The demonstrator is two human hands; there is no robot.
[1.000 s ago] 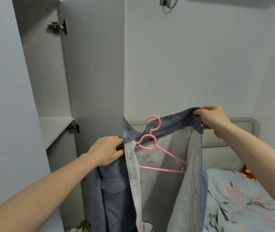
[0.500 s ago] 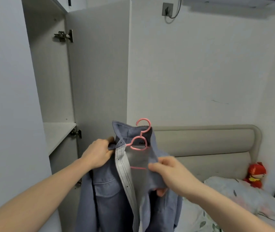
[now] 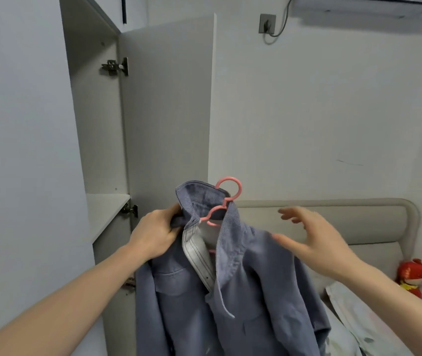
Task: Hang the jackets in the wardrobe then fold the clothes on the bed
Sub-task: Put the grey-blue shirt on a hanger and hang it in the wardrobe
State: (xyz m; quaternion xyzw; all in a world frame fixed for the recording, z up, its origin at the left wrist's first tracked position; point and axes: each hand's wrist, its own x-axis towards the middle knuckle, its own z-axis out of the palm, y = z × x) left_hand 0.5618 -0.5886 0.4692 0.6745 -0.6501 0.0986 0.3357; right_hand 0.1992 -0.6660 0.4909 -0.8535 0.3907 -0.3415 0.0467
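the blue jacket (image 3: 230,283) is now hanging on the pink hanger (image 3: 224,201), both shoulders draped over it, where 1 second ago the right side was being held out wide and open. the left hand (image 3: 153,233) is gripping the collar and the hanger's left end together, fingers curled tight into the cloth. the right hand (image 3: 312,237) is letting go: half a second ago it was pinching the front panel, and now its fingers are spread apart and hovering just beside the right shoulder, holding nothing. that is looking like the dressing step finishing, so the hook is free to go into the wardrobe (image 3: 96,140), whose door (image 3: 168,111) is standing open at the left. no rail is showing. the bed (image 3: 359,317) is waiting at the lower right.
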